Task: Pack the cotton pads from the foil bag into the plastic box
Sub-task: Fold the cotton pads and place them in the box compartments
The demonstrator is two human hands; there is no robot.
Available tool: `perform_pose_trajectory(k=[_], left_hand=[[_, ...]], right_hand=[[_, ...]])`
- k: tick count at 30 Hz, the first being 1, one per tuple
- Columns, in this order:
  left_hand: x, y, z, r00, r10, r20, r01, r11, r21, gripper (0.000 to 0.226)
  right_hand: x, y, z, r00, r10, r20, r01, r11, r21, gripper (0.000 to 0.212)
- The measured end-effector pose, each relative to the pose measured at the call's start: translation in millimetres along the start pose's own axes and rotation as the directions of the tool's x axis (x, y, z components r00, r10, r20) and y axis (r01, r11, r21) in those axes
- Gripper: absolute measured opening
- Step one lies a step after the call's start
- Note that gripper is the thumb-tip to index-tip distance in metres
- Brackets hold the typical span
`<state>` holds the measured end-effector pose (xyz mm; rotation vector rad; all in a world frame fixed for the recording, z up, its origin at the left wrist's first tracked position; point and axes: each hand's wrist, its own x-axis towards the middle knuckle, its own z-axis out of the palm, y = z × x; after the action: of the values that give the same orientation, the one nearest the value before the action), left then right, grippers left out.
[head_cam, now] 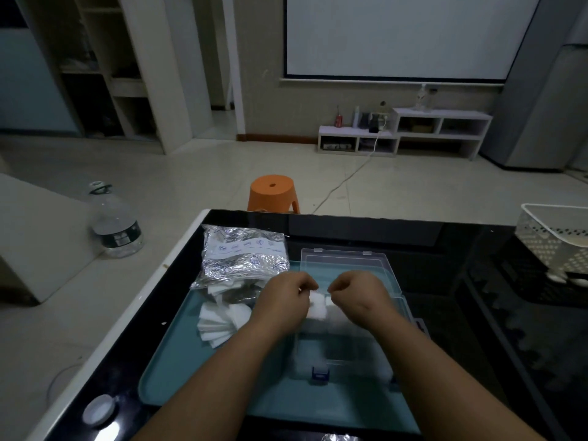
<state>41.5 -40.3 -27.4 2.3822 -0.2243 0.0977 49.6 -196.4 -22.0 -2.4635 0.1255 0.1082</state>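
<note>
Both hands meet over the open plastic box. The left hand and the right hand have their fingers curled and pinch a small stack of cotton pads between them, just above the far part of the box. The clear lid lies open beyond the hands. Left of the left hand lies the foil bag, and spilled pads fan out from its mouth beside the left wrist. Box, bag and pads rest on a teal tray on the black counter. A white basket stands well to the right of the right hand, and an orange stool stands on the floor beyond the counter.
</note>
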Motion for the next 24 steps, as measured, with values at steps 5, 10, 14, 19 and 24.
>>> perform_pose_trajectory(k=[5,10,14,19,24], left_hand=[[-9,-13,-23,0.998,-0.052,-0.047,0.052,0.999,0.002,0.025],[-21,-33,-46,0.986,-0.148,-0.078,0.146,0.989,-0.036,0.035],[-30,-49,-66,0.964,-0.249,-0.096,0.242,0.967,-0.074,0.038],[-45,-64,-83,0.964,-0.241,-0.114,0.258,0.952,0.164,0.029],[-55,-85,-89,0.973,-0.231,-0.002,0.217,0.907,0.362,0.048]], right_hand=[[-8,-20,11,0.998,-0.058,-0.001,0.058,0.998,0.034,0.024],[-19,-44,23,0.993,-0.115,0.022,0.113,0.992,0.048,0.020],[-28,-65,35,0.983,-0.174,0.050,0.174,0.985,0.019,0.013],[-39,-86,57,0.960,-0.253,0.122,0.265,0.960,-0.096,0.021],[-42,-99,78,0.932,-0.324,0.165,0.354,0.911,-0.211,0.050]])
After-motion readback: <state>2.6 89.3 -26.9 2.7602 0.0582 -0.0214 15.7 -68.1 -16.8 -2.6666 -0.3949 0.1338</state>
